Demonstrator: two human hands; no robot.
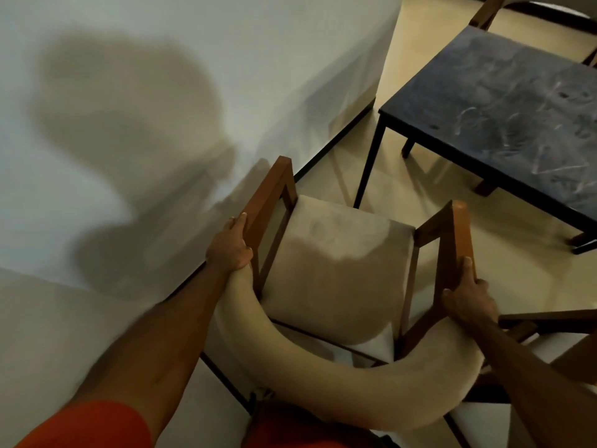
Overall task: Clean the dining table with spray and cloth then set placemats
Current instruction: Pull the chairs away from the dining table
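Dining table (504, 118) sits at 1–2 o'clock of frame, well apart from both hands: dark blue-black rectangular top, mottled and streaked with pale smear marks, thin black metal legs, near corner at about 12 o'clock from the chair. Long axis runs from upper left to lower right, 11 to 5 o'clock, far end cut off by the frame edge. Left hand (231, 245) at 9 o'clock of the chair (336, 263), fingers curled over the left wooden armrest (271, 195), thumb on the inner side, clamped on it; a ring shows on one finger. Right hand (468, 299) at 3 o'clock, fingers wrapped round the right wooden armrest (457, 240), thumb up along the wood, also clamped. Chair has a beige padded seat and a curved beige backrest (323, 360) nearest the person, open front facing the table corner. Orange sleeve (87, 425) on the left arm at 7 o'clock. White wall (161, 92) fills the left side with a large soft shadow; dark skirting line along its base. Cream floor (403, 43) beneath. More wooden chair parts at 1 and 4 o'clock, partly out of frame.
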